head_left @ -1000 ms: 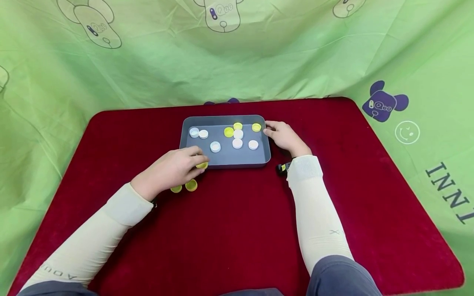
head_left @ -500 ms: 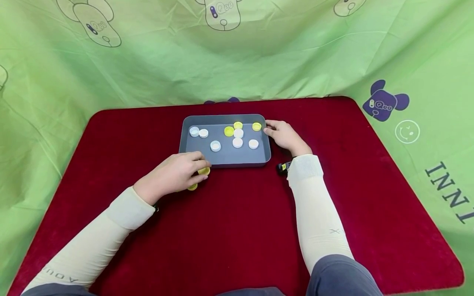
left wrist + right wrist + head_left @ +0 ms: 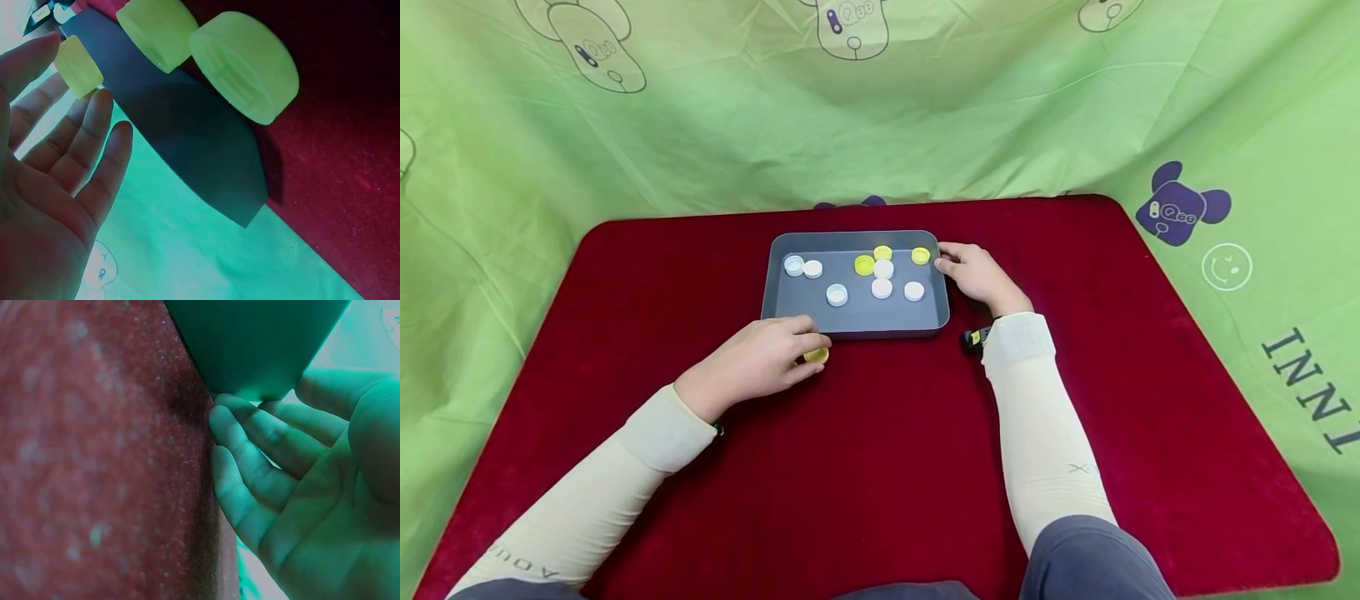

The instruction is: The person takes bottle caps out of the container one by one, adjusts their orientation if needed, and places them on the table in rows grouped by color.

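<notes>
"Tray (image 3: 857, 323) first: where is it set?"

"On the red table (image 3: 887, 467) it is set, toward the far edge, with a green cloth (image 3: 970, 150) hung behind. Spread across its floor are found 3 yellow caps (image 3: 921, 256), 4 white caps (image 3: 882, 288) and 2 pale blue caps (image 3: 837, 296)."

"And by the left hand (image 3: 766, 357), what is held?"

"1 yellow cap (image 3: 817, 356) is pinched between thumb and fingers, outside the tray and just in front of its near edge. Whether the tray is touched by that hand cannot be told."

"Is anything shown beneath?"

"By the left wrist camera, 2 more yellow caps (image 3: 250, 67) are shown just beside each other, near the tray; in the head view they are covered by the hand."

"How is the right hand (image 3: 976, 273) placed?"

"At the tray's right side. Its fingers are kept loosely extended, and the wall is touched by the fingertips. Pale sleeves (image 3: 1048, 442) are worn on both arms."
</notes>
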{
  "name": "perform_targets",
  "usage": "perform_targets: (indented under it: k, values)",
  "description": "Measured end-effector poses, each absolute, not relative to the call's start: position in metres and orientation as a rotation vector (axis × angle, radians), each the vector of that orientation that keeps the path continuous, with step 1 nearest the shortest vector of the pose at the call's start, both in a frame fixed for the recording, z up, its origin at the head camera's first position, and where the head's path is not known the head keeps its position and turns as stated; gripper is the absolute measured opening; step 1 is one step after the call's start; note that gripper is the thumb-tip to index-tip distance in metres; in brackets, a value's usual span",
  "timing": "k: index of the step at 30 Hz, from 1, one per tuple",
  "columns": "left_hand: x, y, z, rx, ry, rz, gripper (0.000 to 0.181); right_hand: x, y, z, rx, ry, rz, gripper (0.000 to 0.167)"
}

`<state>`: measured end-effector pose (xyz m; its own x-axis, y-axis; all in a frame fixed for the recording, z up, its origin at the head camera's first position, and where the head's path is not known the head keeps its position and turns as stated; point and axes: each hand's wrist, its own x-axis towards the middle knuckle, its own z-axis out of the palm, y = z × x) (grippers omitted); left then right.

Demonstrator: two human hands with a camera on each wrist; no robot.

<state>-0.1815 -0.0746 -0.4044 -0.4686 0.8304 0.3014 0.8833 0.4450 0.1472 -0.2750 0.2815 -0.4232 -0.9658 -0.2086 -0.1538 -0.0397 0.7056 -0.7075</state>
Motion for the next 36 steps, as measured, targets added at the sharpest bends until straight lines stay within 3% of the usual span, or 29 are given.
perform_targets:
  k: [36]
  values:
    - [-0.176, -0.070, -0.417, -1.531, -2.636, -0.353, 0.022, -0.278, 0.283, -0.427, -0.218, 2.698, -1.101, 0.050]
